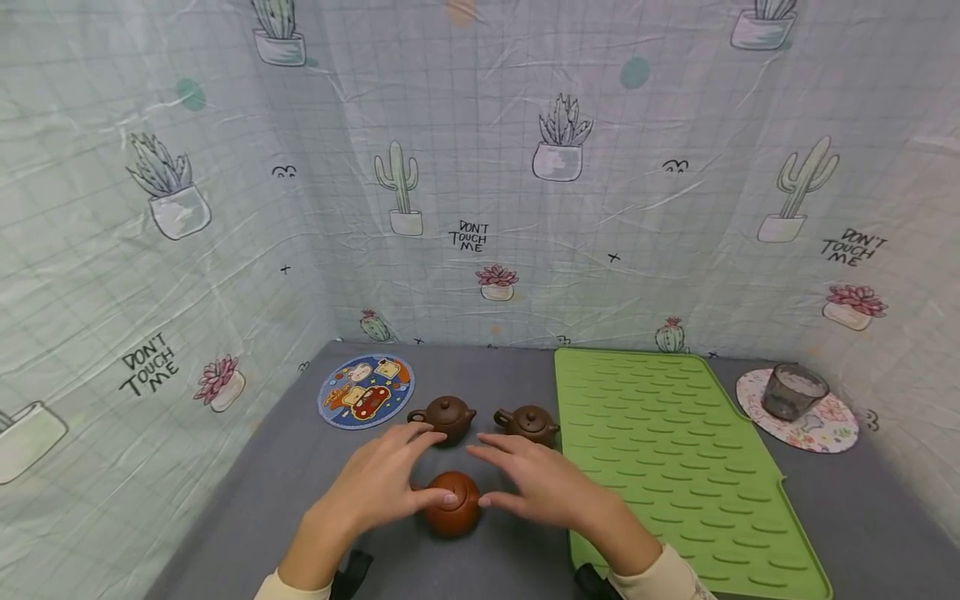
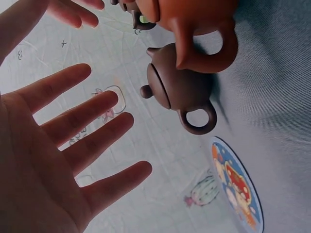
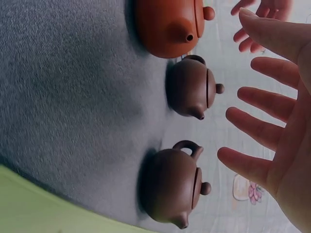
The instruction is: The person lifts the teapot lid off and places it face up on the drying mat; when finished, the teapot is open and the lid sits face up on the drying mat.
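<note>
Both hands hover over the table with fingers spread, holding nothing. An orange-brown teapot (image 1: pixel 454 518) stands on the table below and between them, its lid on; in the head view the left thumb overlaps it. My left hand (image 1: pixel 386 475) is at its left, my right hand (image 1: pixel 536 479) at its right. Behind stand two dark brown lidded teapots, the left one (image 1: pixel 445 417) beyond the left fingertips and the right one (image 1: pixel 529 423) beyond the right hand. In the right wrist view, the orange-brown teapot (image 3: pixel 165 24) shows its spout, apart from the fingers.
A green ridged mat (image 1: pixel 675 467) covers the table's right part. A round blue cartoon coaster (image 1: pixel 330 408) lies at the back left. On the far right a dark translucent cup (image 1: pixel 793 392) stands on a floral coaster (image 1: pixel 832 433). Patterned cloth (image 1: pixel 450 308) hangs around the table.
</note>
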Demonstrator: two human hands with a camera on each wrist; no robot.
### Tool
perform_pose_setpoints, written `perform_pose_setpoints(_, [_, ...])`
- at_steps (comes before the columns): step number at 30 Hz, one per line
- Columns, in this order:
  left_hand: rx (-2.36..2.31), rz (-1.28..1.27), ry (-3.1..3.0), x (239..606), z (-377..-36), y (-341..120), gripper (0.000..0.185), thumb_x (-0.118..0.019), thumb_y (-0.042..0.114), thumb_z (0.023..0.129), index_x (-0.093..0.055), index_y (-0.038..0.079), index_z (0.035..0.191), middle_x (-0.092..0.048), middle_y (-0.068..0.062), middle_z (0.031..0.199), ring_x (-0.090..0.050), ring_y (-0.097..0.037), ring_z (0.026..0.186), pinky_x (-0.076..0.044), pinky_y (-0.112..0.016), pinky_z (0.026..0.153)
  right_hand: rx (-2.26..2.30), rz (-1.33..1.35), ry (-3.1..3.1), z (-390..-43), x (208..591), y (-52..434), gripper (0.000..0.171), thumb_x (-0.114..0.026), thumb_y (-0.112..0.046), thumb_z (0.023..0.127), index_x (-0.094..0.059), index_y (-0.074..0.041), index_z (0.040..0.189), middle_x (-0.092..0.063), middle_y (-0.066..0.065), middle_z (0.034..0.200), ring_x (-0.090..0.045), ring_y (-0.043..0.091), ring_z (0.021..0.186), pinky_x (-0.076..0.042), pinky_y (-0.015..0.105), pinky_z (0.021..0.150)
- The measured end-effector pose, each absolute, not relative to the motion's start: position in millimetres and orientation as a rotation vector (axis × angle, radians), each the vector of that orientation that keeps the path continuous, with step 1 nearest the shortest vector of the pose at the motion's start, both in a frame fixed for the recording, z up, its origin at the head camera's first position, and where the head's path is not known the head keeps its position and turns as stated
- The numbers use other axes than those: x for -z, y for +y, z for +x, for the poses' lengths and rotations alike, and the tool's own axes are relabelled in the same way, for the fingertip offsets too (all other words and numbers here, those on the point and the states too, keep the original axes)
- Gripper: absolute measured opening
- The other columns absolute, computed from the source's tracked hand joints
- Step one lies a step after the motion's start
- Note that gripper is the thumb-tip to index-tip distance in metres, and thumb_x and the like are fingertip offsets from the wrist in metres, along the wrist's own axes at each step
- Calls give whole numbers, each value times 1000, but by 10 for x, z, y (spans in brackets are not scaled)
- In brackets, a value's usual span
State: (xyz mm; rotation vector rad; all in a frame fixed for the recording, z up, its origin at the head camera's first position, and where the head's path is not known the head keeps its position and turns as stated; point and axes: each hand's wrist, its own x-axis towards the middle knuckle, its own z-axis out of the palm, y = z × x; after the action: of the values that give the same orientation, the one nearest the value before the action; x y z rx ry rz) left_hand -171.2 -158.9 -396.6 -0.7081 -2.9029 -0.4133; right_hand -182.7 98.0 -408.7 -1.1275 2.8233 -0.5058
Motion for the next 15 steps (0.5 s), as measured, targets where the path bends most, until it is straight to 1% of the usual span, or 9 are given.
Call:
perform_pose_setpoints(8, [468, -669, -2956, 4036, -1657, -1614, 69, -83, 58, 77, -66, 18, 130, -63, -7, 139, -61, -30, 129, -54, -55, 97, 468, -1182, 2825, -1809, 4149, 881, 62, -68, -47, 96, -49, -25, 151, -50, 3, 157, -53, 21, 141, -51, 44, 107])
perform_pose_setpoints(15, [514, -636, -2985, 4081, -1610, -1641, 66, -84, 57, 76, -65, 18, 126, -66, -3, 131, -64, -25, 117, -55, -49, 91, 461, -1200, 2837, -1799, 4186, 819, 59, -68, -46, 97, -52, -26, 150, -51, 1, 156, -55, 20, 139, -52, 42, 106])
